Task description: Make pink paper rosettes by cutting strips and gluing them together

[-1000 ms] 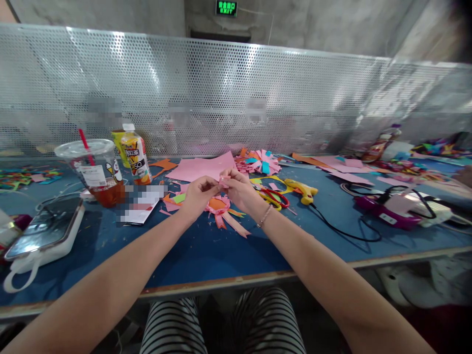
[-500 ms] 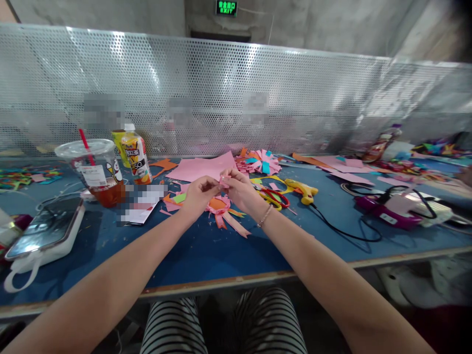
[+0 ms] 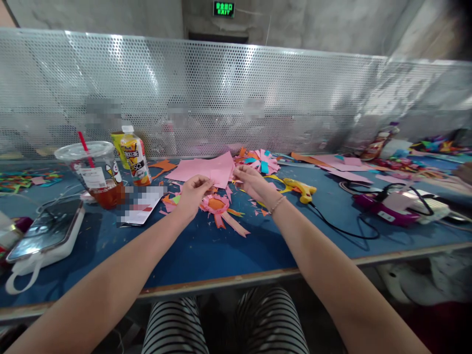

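A pink paper sheet is lying on the blue table, at 12 o'clock from the pink and orange paper flower. The sheet's near edge is being pinched in the grip of the left hand. Its right corner is being touched by the right hand; whether that grip is clenched on the paper cannot be told. A yellow glue gun is lying at 3 o'clock from the right hand.

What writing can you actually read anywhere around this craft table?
"EXIT" on the green sign above the mesh screen; the characters above it are too small to read.
Juice pouch: print too small to read.
Cup label: unreadable.
Paper by the cup: blurred.
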Tool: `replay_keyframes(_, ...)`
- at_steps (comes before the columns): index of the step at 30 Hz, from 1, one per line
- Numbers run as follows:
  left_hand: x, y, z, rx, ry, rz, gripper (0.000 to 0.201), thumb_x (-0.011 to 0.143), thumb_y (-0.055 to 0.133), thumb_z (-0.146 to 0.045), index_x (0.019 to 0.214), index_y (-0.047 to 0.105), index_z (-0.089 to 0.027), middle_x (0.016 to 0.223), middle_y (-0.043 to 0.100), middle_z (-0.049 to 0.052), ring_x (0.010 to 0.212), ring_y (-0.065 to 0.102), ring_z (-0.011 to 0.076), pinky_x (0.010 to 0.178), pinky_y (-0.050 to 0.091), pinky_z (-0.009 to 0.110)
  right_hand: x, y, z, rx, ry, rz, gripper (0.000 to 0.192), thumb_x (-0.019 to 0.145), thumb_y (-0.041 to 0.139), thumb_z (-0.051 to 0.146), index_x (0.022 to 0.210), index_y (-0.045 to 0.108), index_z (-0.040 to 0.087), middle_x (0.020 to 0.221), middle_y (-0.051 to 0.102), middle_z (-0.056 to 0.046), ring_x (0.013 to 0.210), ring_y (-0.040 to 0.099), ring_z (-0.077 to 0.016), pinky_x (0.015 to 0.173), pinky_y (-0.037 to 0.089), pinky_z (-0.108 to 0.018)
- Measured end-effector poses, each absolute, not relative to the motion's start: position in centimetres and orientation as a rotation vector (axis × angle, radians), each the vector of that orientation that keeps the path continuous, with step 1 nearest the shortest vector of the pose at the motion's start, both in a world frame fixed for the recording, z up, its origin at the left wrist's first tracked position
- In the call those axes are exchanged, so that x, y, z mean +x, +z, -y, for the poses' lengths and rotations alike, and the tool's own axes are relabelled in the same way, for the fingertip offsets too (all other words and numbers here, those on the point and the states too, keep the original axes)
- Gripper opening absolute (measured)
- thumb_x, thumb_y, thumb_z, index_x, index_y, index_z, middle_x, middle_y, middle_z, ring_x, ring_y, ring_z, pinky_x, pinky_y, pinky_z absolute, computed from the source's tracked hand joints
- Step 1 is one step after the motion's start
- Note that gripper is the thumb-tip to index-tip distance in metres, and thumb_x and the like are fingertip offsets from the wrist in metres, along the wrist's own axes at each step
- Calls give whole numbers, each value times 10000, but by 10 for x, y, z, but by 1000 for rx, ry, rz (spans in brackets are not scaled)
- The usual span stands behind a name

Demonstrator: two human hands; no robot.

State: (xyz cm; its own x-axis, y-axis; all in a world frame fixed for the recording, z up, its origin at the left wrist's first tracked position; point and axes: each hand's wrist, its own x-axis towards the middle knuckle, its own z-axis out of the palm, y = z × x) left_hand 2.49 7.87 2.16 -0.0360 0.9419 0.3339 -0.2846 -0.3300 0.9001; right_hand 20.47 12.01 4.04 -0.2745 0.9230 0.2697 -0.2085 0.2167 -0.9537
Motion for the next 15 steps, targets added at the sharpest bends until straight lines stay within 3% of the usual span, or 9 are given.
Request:
replay_keyframes(2,25,23,-78,1206,1566,-812,255,560,741,-321,633,562,-155,606,554,-28,582,552,86,600,471,233,227,44,-130,-812,1109,1471,297,590,709,379,676,503,183,634,507,32,593,469,-89,553,370,-236)
replay_keyframes(8,22,19,-82,1297,1574,-878,238,580,727,-311,643,569,-144,593,548,-23,556,516,74,554,429,215,297,57,-141,-1521,43,1817,144,639,640,247,558,562,158,594,563,-28,611,514,-139,607,375,-279)
replay_keyframes(12,19,11,-89,1354,1589,-902,234,586,721,-306,654,573,-139,603,552,-23,557,514,74,542,416,207,342,58,-144,-2163,90,1934,88,674,612,215,633,641,142,664,630,-86,711,593,-216,615,421,-288)
replay_keyframes(15,18,7,-93,1373,1611,-923,236,581,721,-308,659,572,-142,604,555,-26,546,513,74,533,415,206,367,49,-150,-2481,135,1804,133,674,602,176,737,671,81,817,645,-191,805,613,-307,649,462,-367)
